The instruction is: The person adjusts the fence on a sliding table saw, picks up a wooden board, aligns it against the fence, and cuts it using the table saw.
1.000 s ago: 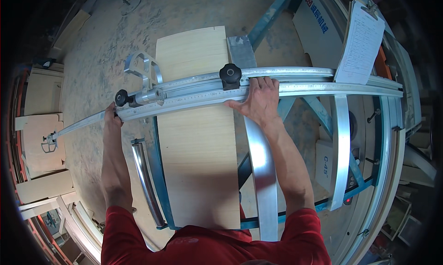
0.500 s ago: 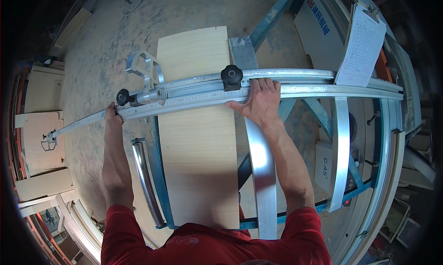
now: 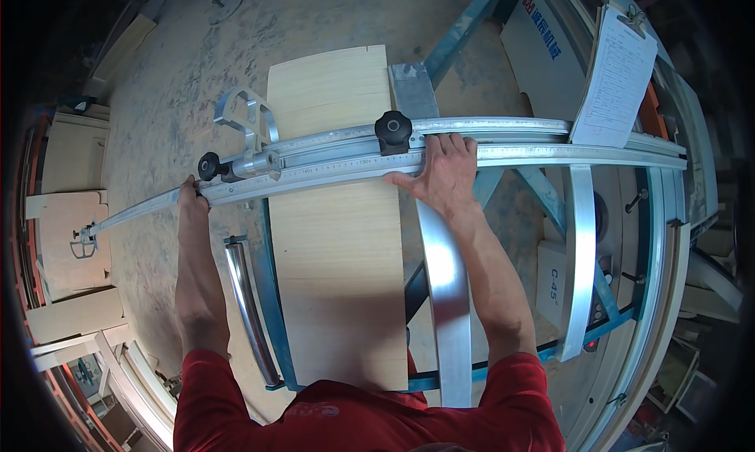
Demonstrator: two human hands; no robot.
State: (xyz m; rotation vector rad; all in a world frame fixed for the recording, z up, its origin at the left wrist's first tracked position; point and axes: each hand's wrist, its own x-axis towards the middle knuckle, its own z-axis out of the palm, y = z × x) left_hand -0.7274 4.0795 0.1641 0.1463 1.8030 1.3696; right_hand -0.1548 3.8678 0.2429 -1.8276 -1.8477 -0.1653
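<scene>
A long pale wooden board [image 3: 338, 263] lies lengthwise on a blue-framed saw carriage, passing under a long aluminium fence rail [image 3: 519, 141] with a ruler strip. My right hand [image 3: 442, 173] rests flat on the rail and the board's right edge, just below a black star knob [image 3: 393, 128]. My left hand [image 3: 190, 195] grips the rail's left part, below a smaller black knob [image 3: 208, 166] and a metal flip stop [image 3: 250, 129]. Both forearms come up from my red shirt.
A clipboard with paper [image 3: 617, 78] leans on the rail at the right. A roller bar [image 3: 250, 310] runs along the board's left side. A shiny metal support beam [image 3: 447, 295] runs on the right. Cut wooden panels [image 3: 67, 239] lie on the dusty floor at left.
</scene>
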